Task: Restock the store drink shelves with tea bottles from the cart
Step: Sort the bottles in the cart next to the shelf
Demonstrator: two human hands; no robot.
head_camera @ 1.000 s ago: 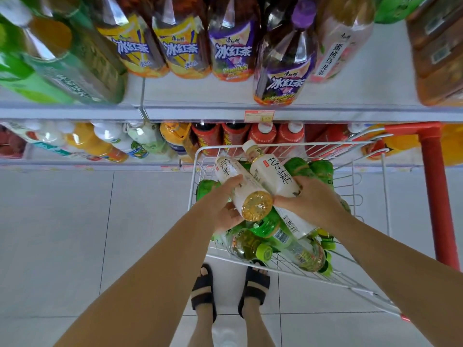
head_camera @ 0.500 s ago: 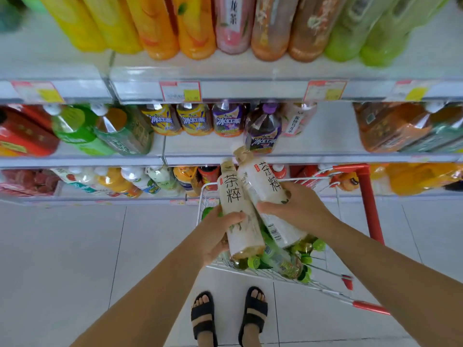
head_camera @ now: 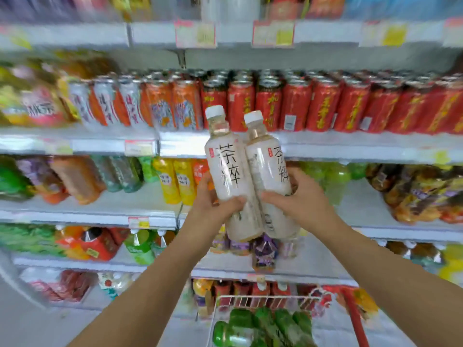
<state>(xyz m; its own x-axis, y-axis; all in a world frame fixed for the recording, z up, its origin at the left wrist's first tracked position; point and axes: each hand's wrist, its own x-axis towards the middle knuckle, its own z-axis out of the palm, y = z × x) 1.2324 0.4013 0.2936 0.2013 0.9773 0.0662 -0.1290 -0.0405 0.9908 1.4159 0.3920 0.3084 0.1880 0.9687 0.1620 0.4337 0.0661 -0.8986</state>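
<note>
Tea bottles held side by side before the drink shelves, one in each hand.
The left hand curls fingers and thumb round the lower body of the left bottle, and the right hand grips the right bottle likewise; the pale, white-capped pair touch along their sides, caps up (black characters run down each label). Far behind them a shelf carries red cans; yellow bottles stand one level lower, left of the hands. Nearest, the wire cart holds green bottles.
</note>
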